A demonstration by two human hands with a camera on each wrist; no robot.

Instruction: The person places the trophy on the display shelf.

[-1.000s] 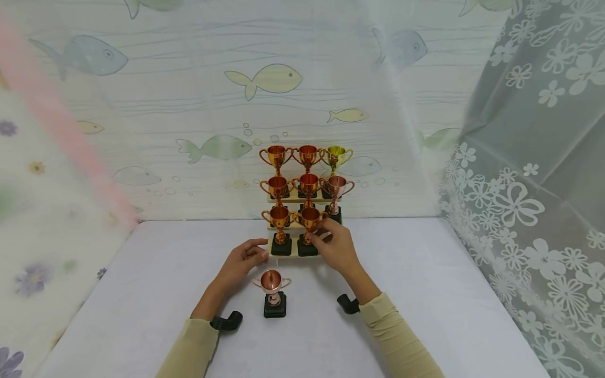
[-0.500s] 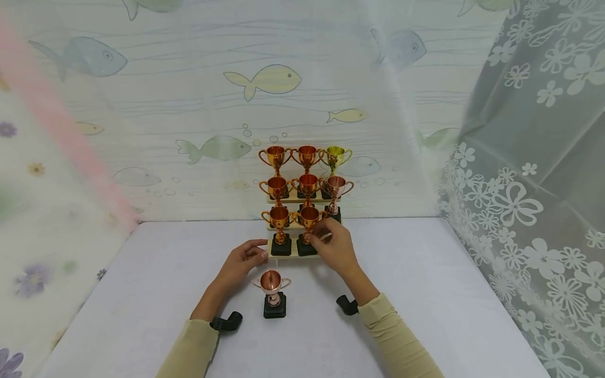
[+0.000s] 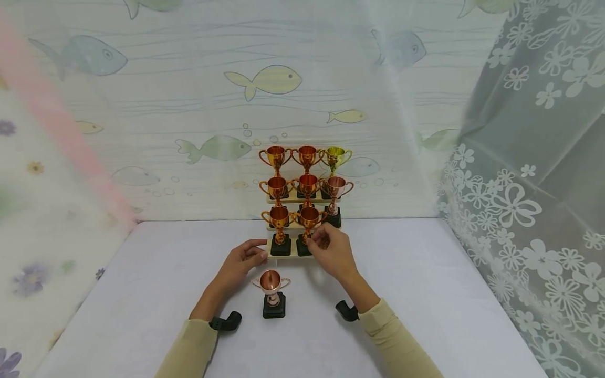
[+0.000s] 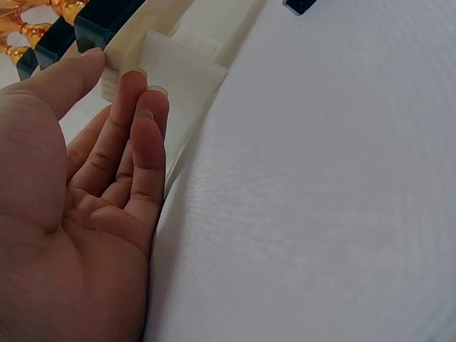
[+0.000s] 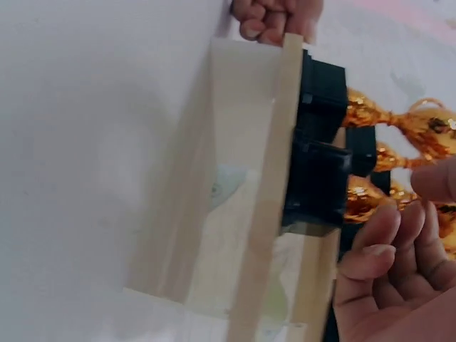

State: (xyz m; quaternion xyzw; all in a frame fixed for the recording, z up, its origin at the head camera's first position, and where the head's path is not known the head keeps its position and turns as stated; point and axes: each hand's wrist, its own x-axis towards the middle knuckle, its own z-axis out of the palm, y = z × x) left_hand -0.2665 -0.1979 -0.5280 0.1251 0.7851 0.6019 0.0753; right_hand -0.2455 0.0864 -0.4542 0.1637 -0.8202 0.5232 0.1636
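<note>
A tiered wooden display stand [image 3: 294,248] with clear supports carries rows of small trophy cups on black bases. My right hand [image 3: 333,253] is beside the orange-gold trophy [image 3: 309,215] in the middle of the front step. In the right wrist view, thumb and curved fingers [image 5: 377,226] flank its stem with a gap between them, not visibly gripping. My left hand [image 3: 241,265] touches the stand's left front end with its fingertips, the fingers [image 4: 132,107] loosely bent. Another orange-gold trophy [image 3: 280,216] stands at front left. A rose-gold trophy [image 3: 271,283] stands upright on the table before the stand.
Upper steps bear more orange cups, a yellow-gold trophy [image 3: 336,155] at top right and a pinkish trophy [image 3: 336,186] below it. The front step's right end lies behind my right hand. A white cloth covers the table [image 3: 402,273]; printed curtains hang behind and at both sides.
My right hand has drawn slightly down and away from the middle front trophy, which stays on the step. The left hand and the rose-gold trophy have not visibly moved.
</note>
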